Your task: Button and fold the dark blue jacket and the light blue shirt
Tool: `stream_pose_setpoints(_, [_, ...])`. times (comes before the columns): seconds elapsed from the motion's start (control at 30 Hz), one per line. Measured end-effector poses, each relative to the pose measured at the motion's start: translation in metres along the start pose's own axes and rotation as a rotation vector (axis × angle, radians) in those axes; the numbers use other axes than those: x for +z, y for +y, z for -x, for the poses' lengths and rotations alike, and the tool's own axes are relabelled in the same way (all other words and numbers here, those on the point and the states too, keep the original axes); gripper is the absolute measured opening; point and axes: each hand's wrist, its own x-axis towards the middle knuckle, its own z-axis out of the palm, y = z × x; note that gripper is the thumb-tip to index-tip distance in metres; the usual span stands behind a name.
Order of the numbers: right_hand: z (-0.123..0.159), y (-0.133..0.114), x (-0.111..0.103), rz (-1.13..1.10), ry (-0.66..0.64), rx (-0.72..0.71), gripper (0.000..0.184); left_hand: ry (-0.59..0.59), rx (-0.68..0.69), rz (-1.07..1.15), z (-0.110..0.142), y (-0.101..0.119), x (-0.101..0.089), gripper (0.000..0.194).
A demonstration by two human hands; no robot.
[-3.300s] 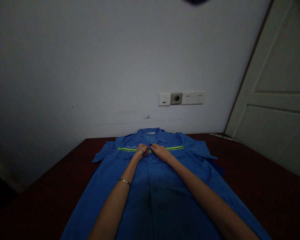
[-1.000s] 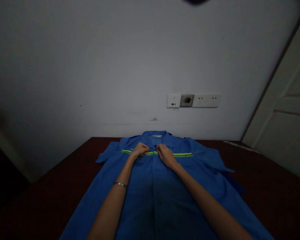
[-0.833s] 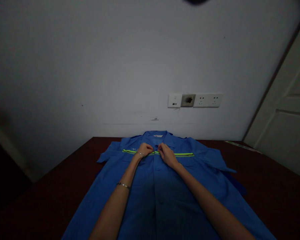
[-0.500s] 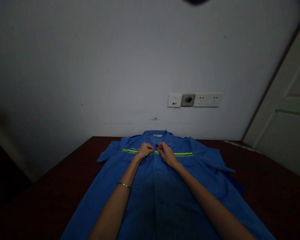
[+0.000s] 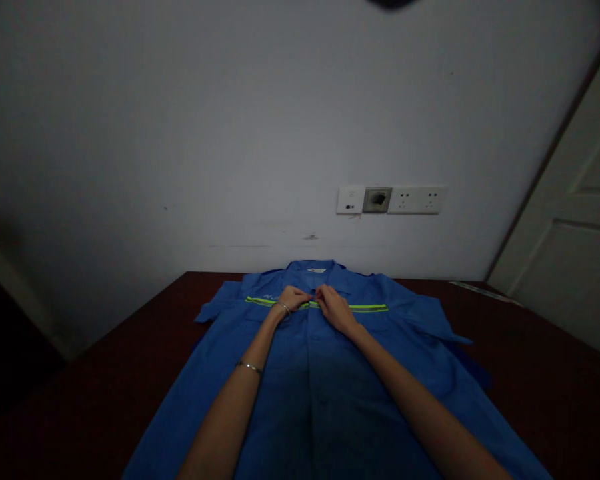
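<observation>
A blue short-sleeved work shirt (image 5: 280, 373) lies face up, its collar toward the wall. A yellow-green reflective stripe (image 5: 370, 308) crosses its chest. At the front opening, on the stripe, my left hand (image 5: 292, 298) pinches the shirt's edge between thumb and fingers. Just to its right, my right hand (image 5: 333, 307) is also closed in a pinch on the front placket. The fingertips nearly meet. Any button between them is too small to make out.
The shirt rests on a dark reddish-brown table (image 5: 145, 333) against a pale wall (image 5: 230, 133). Wall sockets (image 5: 415, 200) are above the shirt's right side. A thin flat strip (image 5: 485, 293) lies at the table's right rear, near a white panelled door (image 5: 580, 267).
My left fingertips have shifted slightly right, closer to my right hand. Both hands stay pinched at the shirt's front opening, and the shirt lies as before.
</observation>
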Motion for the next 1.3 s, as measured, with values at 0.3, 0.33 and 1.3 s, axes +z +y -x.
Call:
stream_pose_setpoints(0.3, [0.0, -0.005, -0.005, 0.173, -0.081, -0.045, 0.017, 0.072, -0.018, 0.106, -0.004, -0.004, 0.008, 0.015])
stream_pose_setpoints(0.33, [0.0, -0.006, -0.005, 0.18, -0.081, -0.045, 0.018, 0.072, -0.017, 0.115, -0.004, -0.004, 0.008, 0.015])
stream_pose_setpoints(1.3, [0.0, 0.0, 0.002, 0.044, 0.064, 0.041, 0.009, 0.059, 0.343, -0.23, -0.004, 0.003, -0.004, 0.015])
